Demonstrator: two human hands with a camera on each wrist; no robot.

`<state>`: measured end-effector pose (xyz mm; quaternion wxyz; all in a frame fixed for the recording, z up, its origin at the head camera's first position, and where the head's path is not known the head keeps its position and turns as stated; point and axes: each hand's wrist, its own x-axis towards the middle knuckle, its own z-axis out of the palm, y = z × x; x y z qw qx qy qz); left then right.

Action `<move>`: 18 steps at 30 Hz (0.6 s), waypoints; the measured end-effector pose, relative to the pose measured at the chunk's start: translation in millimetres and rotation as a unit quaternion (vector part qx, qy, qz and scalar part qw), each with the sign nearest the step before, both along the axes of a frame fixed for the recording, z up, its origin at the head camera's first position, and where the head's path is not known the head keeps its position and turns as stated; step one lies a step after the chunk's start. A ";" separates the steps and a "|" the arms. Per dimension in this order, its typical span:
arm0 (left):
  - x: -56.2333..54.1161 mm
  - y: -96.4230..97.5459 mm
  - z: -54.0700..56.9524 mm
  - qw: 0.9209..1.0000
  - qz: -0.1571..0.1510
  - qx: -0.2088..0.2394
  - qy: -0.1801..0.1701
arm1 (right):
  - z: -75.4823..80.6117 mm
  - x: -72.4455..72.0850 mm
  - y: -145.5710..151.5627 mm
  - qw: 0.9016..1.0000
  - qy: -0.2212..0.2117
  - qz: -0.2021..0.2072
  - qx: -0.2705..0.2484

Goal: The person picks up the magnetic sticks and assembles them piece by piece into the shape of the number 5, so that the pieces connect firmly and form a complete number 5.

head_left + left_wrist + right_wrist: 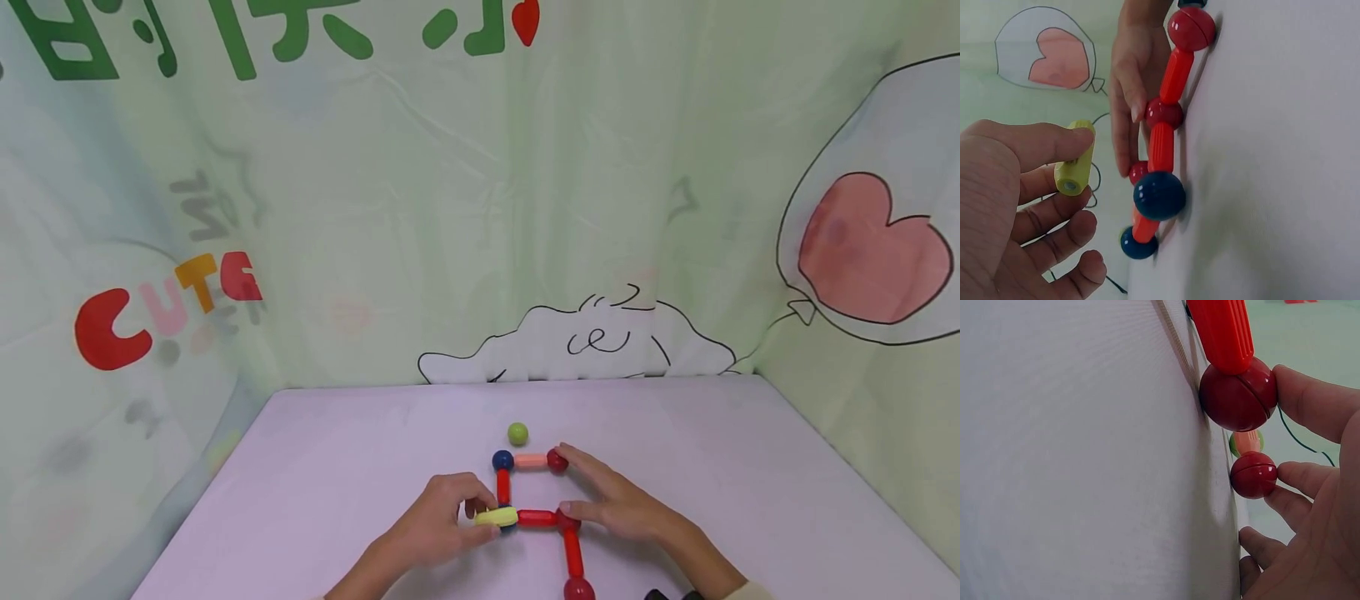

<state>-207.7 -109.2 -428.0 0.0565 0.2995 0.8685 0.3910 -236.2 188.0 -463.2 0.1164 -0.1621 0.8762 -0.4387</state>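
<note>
Head view: the left hand (438, 529) pinches a yellow rod (497, 517) at the near-left blue ball of the rod-and-ball frame (536, 518) on the table (337, 475); the right hand (618, 500) braces two red balls with straight fingers. Left wrist view: the yellow rod (1075, 164) sits just beside the blue ball (1159, 195), apparently unjoined; joining calls for aligning its end. Right wrist view: fingertips (1310, 400) touch the red balls (1239, 394).

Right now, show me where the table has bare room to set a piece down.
The table is bare along its right side, right of the right hand, and across the left, left of the left hand. A bare strip runs between the green ball and the far edge. It is crowded in the near middle, where both hands flank the rod-and-ball frame.
</note>
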 end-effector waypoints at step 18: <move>22.2 28.8 -13.8 0.990 -0.055 -0.050 -0.118 | -3.1 -1.5 0.6 1.000 0.000 0.001 -0.008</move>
